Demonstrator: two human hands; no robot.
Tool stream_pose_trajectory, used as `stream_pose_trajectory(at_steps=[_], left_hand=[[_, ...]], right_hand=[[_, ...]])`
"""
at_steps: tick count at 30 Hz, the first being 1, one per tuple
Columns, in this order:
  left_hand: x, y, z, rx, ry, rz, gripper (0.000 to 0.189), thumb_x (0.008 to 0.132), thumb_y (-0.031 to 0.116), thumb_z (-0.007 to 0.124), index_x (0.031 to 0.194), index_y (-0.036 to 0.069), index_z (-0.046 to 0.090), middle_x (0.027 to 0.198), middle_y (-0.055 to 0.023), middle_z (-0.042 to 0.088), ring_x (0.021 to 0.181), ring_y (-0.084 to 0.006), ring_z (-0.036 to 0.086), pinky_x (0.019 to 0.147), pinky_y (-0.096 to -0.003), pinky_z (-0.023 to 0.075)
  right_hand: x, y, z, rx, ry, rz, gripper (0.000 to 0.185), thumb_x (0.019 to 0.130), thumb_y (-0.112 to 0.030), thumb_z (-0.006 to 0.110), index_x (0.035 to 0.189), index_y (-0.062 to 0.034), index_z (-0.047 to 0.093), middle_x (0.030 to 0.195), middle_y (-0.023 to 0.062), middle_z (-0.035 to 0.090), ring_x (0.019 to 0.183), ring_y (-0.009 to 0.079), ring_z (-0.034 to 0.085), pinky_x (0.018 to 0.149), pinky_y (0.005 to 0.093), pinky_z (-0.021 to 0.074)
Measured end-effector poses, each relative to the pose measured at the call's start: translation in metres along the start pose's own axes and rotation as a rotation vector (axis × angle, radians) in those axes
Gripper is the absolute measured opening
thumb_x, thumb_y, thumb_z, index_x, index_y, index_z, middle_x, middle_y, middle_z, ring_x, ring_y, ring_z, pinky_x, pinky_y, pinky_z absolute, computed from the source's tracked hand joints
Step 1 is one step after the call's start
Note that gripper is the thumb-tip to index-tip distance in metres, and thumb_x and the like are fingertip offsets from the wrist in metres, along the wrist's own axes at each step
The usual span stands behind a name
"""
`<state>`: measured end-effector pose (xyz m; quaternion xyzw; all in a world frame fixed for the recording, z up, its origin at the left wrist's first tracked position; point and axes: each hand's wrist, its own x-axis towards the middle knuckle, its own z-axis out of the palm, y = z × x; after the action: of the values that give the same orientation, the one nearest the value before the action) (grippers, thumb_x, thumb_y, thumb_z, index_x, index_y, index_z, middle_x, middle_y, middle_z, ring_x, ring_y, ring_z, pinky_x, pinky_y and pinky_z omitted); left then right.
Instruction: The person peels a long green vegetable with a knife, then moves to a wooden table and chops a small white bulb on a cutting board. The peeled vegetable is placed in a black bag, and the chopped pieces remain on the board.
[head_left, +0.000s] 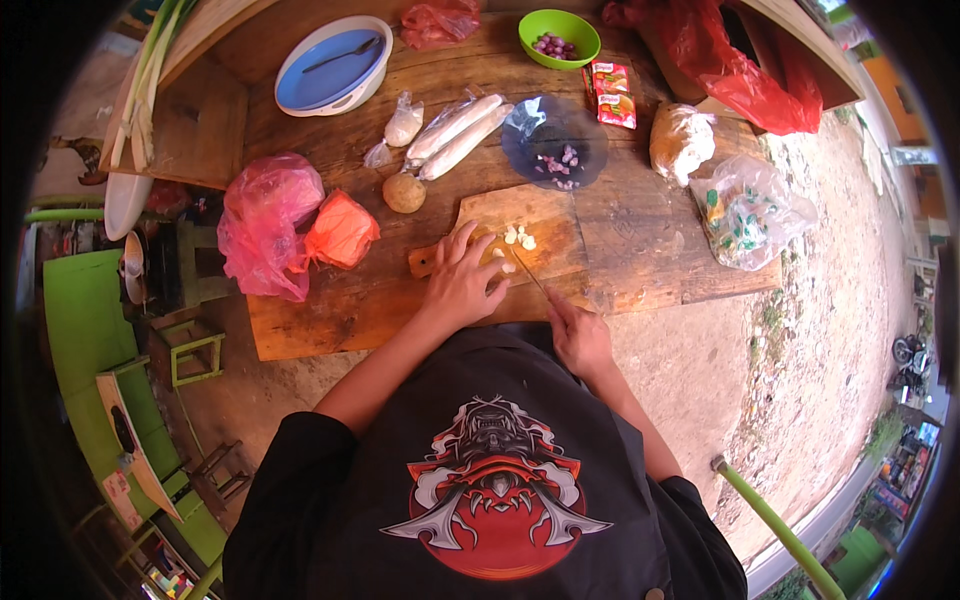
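A wooden cutting board (551, 225) with a handle at its left lies near the table's front edge. My right hand (581, 337) grips a knife (531, 274), its blade pointing up and left across the board. My left hand (461, 281) rests over the board's left part, fingers spread, the fingertips close to pale pieces of what looks like garlic (504, 260). More cut pieces (520, 237) sit just beyond the blade tip. Behind the board, a dark translucent plate (517, 146) carries chopped shallots (559, 165).
The wooden table (637, 247) also bears a potato (404, 193), long bagged white items (459, 136), pink (266, 217) and orange (343, 229) plastic bags, seasoning sachets (615, 94), a green bowl (541, 34) of shallots, a blue-and-white basin (334, 67) and a clear bag (750, 214).
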<state>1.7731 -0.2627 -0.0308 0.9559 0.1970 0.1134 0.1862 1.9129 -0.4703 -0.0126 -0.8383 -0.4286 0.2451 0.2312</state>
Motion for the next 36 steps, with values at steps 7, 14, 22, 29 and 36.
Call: stream_pose_trajectory(at_steps=[7,14,22,29,36], left_hand=[[-0.001,-0.004,0.0,0.088,0.041,-0.053,0.025,0.084,0.028,0.077,0.103,0.013,0.08,0.139,-0.0088,0.061,0.146,-0.0362,0.039,0.111,-0.0597,0.0358],[0.0,-0.003,0.001,0.047,0.049,-0.047,0.025,0.085,0.028,0.074,0.104,0.014,0.08,0.138,-0.0102,0.061,0.148,-0.0337,0.036,0.113,-0.0572,0.0345],[-0.001,-0.004,0.003,0.065,0.043,-0.047,0.029,0.086,0.029,0.074,0.112,0.015,0.079,0.138,-0.0091,0.061,0.147,-0.0334,0.037,0.111,-0.0562,0.0357],[0.0,-0.003,0.006,0.053,-0.052,-0.004,0.046,0.09,0.035,0.072,0.132,0.017,0.071,0.15,-0.0108,0.052,0.152,-0.0347,0.028,0.117,-0.0632,0.03],[0.0,-0.003,0.008,0.041,-0.04,-0.038,0.042,0.089,0.036,0.072,0.126,0.016,0.074,0.151,-0.0112,0.051,0.152,-0.0354,0.028,0.117,-0.0638,0.0291]], right_hand=[[0.007,-0.001,0.0,0.018,-0.078,-0.051,0.041,0.102,-0.023,0.057,0.143,-0.0191,0.062,0.089,0.0231,0.073,0.084,0.0428,0.071,0.077,0.0536,0.0561],[0.006,-0.006,-0.004,0.022,-0.065,-0.005,0.041,0.102,-0.023,0.057,0.143,-0.0184,0.062,0.088,0.0246,0.072,0.084,0.0434,0.071,0.076,0.0543,0.0558],[0.009,-0.008,-0.003,0.072,-0.048,0.046,0.038,0.104,-0.023,0.056,0.141,-0.0154,0.064,0.091,0.0266,0.072,0.088,0.0453,0.071,0.079,0.0541,0.0559],[0.007,-0.001,0.0,0.267,-0.031,0.065,0.036,0.104,-0.02,0.058,0.138,-0.0092,0.066,0.089,0.0272,0.071,0.085,0.0456,0.071,0.076,0.0498,0.0552],[0.001,0.0,-0.009,0.155,-0.014,0.096,0.037,0.103,-0.025,0.058,0.138,-0.0148,0.067,0.092,0.0254,0.072,0.089,0.0455,0.071,0.079,0.0546,0.0554]])
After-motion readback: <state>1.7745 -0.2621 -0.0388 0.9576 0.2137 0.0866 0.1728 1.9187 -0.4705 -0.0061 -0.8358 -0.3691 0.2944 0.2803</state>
